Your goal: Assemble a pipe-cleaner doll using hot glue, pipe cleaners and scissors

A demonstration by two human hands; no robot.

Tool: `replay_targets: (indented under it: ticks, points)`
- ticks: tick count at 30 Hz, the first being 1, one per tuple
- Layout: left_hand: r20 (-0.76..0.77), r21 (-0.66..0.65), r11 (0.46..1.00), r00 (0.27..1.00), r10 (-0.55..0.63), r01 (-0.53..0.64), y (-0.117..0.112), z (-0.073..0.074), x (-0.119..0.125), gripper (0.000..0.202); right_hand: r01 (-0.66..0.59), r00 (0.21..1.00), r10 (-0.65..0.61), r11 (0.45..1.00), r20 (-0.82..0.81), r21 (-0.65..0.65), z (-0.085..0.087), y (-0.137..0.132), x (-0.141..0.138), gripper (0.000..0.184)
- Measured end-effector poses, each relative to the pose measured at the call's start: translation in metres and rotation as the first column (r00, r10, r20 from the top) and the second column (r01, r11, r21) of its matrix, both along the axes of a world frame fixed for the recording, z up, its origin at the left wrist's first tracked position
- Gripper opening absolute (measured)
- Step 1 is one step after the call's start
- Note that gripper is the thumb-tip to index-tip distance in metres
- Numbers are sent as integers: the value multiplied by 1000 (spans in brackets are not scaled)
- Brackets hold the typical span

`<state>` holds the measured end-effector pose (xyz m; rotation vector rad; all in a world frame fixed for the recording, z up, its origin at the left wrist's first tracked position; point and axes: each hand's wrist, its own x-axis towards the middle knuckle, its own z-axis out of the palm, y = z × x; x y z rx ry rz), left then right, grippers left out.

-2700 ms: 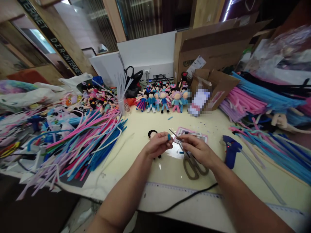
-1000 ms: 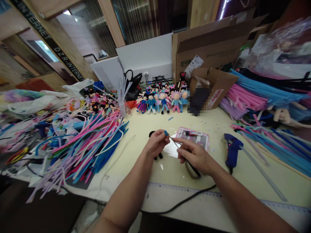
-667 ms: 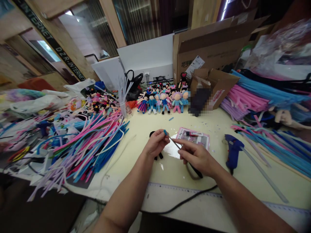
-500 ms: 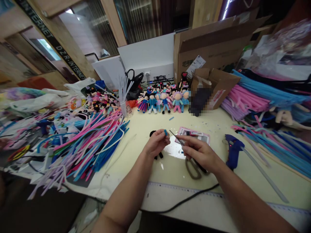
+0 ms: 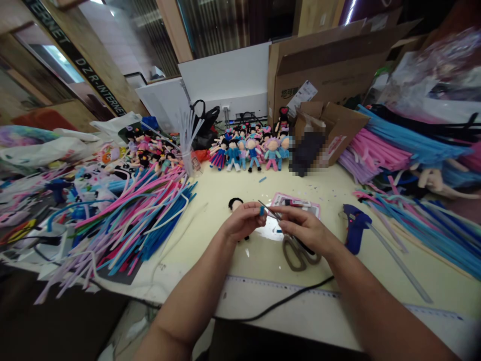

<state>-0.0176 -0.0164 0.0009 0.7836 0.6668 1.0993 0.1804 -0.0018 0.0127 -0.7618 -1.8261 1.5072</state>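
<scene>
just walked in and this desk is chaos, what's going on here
At a pale yellow table, the person's left hand grips a small black-haired fuzzy doll and pinches a short blue fuzzy bit. The right hand holds brown-handled metal scissors, blades pointed at that bit. A blue plastic glue gun sits to the right, a heap of coloured pipe cleaners to the left, a row of small dolls at the back.

The scissors point(image 5: 302, 256) are bladed in shiny metal. Fuzzy pile is seen on the pipe cleaners point(image 5: 143, 220), gloss on the smooth tabletop point(image 5: 225, 188), matt cardboard on the boxes point(image 5: 330, 75).
</scene>
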Motion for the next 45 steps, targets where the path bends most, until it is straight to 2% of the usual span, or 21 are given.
replay_targets:
  ticks: [14, 38, 45]
  points:
    - [62, -29, 999, 998, -33, 35, -1, 3, 0, 22, -27, 998, 18, 989, 68, 143, -7, 3, 5, 38]
    - [57, -72, 997, 998, 3, 1, -1, 4, -1, 20, -12, 991, -31, 947, 128, 321, 1, -1, 4, 38]
    - [61, -77, 997, 998, 9, -4, 0, 2, -1, 22, -6, 990, -50, 915, 129, 403, 1, -2, 4, 39]
